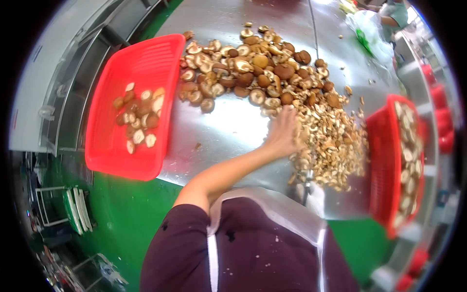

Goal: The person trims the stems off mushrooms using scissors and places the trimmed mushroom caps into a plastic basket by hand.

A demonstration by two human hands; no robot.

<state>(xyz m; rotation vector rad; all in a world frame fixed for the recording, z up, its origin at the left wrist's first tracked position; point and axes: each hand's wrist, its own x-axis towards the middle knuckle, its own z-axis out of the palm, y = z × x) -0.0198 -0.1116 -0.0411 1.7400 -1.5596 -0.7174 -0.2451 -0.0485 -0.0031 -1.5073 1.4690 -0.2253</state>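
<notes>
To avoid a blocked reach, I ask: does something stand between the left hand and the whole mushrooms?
Nothing visible does. The left hand is at the pile's near edge, fingertips close to the whole mushrooms; the small mushroom pieces lie to its right.

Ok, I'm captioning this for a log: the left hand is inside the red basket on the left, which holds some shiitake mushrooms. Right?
Not quite: the head view shows the left hand by the heap of small mushroom pieces on the metal table. The red basket on the left does hold some shiitake mushrooms.
</notes>
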